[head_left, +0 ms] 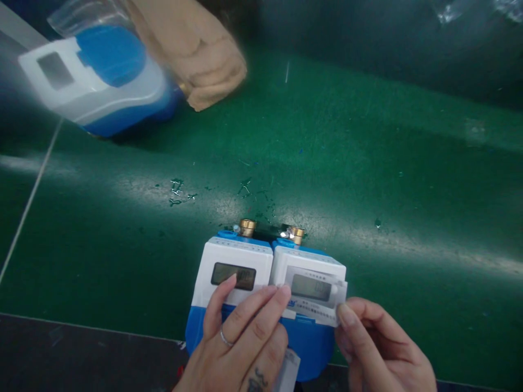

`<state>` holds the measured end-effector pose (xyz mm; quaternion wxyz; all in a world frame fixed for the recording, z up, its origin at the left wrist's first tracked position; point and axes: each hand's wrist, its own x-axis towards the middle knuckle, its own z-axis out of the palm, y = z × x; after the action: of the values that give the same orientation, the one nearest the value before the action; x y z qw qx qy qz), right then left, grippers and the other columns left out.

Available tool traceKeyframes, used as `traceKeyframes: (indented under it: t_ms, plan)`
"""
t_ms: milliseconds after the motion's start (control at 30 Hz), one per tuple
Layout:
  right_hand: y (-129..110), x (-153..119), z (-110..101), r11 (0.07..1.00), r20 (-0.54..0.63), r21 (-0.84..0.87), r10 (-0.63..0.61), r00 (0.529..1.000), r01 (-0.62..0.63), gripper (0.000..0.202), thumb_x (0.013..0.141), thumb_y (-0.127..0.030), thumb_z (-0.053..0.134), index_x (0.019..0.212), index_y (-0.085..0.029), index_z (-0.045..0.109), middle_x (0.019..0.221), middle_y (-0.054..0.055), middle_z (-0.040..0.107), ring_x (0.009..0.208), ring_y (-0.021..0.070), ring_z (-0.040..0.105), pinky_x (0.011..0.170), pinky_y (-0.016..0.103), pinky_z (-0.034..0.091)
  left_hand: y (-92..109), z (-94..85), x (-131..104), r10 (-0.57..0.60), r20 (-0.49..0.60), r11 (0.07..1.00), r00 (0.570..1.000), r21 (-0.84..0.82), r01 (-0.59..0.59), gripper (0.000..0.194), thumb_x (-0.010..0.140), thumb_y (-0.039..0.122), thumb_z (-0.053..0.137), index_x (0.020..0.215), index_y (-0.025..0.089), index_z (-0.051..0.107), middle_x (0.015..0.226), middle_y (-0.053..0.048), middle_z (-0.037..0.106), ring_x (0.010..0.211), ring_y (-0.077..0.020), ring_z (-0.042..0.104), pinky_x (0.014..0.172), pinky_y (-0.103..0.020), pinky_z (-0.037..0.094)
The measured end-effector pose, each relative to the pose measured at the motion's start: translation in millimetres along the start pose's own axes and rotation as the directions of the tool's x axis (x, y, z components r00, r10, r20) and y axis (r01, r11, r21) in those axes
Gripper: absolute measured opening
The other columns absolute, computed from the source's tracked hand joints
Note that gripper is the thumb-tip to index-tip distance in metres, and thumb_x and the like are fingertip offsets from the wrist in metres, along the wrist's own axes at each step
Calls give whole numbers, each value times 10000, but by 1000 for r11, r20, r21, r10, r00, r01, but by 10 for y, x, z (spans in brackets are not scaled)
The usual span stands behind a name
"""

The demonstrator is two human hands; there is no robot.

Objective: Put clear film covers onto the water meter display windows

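Two blue-and-white water meters stand side by side at the table's near edge, each with a brass fitting: a left water meter (pixel 241 250) and a right water meter (pixel 310 348). A clear-edged label (pixel 312 307) with print lies over the right meter's display, its right side sticking out past the casing. My right hand (pixel 379 343) pinches that label's lower right corner between thumb and finger. My left hand (pixel 249 337) is spread over both meters, fingertips at the label's left edge and thumb on the left display. A pale strip (pixel 289 370) shows beneath my left hand; whether it is held I cannot tell.
Another water meter (pixel 122 98), blurred, lies at the upper left beside brown wrapping (pixel 204 60) and clear plastic (pixel 87 16). Water drops (pixel 175 190) dot the green table (pixel 347 158). More clear plastic (pixel 447 11) sits at the top right.
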<state>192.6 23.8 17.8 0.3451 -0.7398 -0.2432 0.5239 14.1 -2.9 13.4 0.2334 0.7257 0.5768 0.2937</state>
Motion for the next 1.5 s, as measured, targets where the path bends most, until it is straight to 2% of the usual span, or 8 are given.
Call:
traceKeyframes:
  t_ms: [567, 700, 833, 933, 1167, 1300, 1400, 1500]
  plan:
    - [6, 16, -7, 996, 33, -55, -75, 997, 77, 194, 733, -347, 784, 675, -181, 703, 536, -4, 579, 462, 72, 499, 422, 132, 420, 11, -1, -8, -2, 3, 1000, 1000, -7, 2, 182, 955, 139, 514, 875, 162, 675, 1185, -55, 725, 1183, -142, 594, 1198, -383, 165]
    - [-32, -8, 37, 991, 22, -92, -94, 995, 96, 192, 729, -337, 777, 665, -177, 693, 537, 1, 589, 458, 81, 506, 419, 148, 421, -28, -6, -27, 87, 16, 995, 996, 53, -87, 175, 966, 164, 509, 935, 133, 679, 1186, -97, 720, 1226, -179, 557, 1193, -457, 172]
    - [-95, -67, 137, 986, -88, -135, -111, 990, 98, 183, 718, -315, 754, 637, -183, 657, 527, -26, 558, 466, 65, 464, 436, 142, 389, -63, -18, -27, 164, 65, 979, 984, 112, -171, 314, 1002, 129, 378, 1120, 135, 668, 1210, -96, 705, 1239, -180, 528, 1188, -475, 166]
    - [-119, -81, 176, 983, -109, -149, -122, 987, 105, 166, 717, -298, 733, 628, -193, 641, 545, -35, 567, 492, 68, 487, 464, 142, 403, -64, 7, -24, 153, 85, 973, 985, 164, -165, 353, 1007, 129, 356, 1228, 135, 630, 1209, -78, 705, 1200, -182, 535, 1192, -475, 143]
    - [-119, -91, 187, 964, -106, -221, -176, 979, 149, 144, 749, -297, 693, 647, -214, 634, 574, -54, 572, 510, 64, 503, 497, 137, 428, -43, 59, -22, 155, 78, 958, 985, 232, -169, 306, 1006, 173, 415, 1209, 149, 642, 1161, -46, 727, 1168, -170, 536, 1187, -458, 158]
    - [-67, -53, 81, 908, -72, -357, -261, 963, 220, 181, 751, -318, 733, 680, -218, 601, 571, -62, 542, 491, 62, 487, 480, 139, 426, -44, 44, -53, 140, 71, 966, 988, 210, -152, 331, 1017, 189, 380, 1228, 143, 631, 1166, -58, 728, 1167, -176, 543, 1184, -468, 156]
    - [2, 35, 10, 865, -51, -362, -389, 920, 346, 249, 720, -346, 782, 816, -234, 582, 787, -22, 622, 610, 90, 606, 556, 160, 516, -63, 37, -76, 130, 87, 968, 988, 204, -146, 328, 1013, 190, 393, 1249, 142, 616, 1198, -63, 716, 1181, -179, 540, 1188, -479, 143]
    - [62, 144, 81, 885, 46, -264, -385, 922, 383, 467, 824, -480, 645, 1208, -236, 542, 1264, 115, 596, 1063, 224, 651, 817, 313, 576, -91, 30, -60, 182, 133, 951, 974, 228, -209, 336, 1001, 159, 405, 1279, 135, 593, 1223, -63, 704, 1195, -187, 532, 1194, -493, 118]
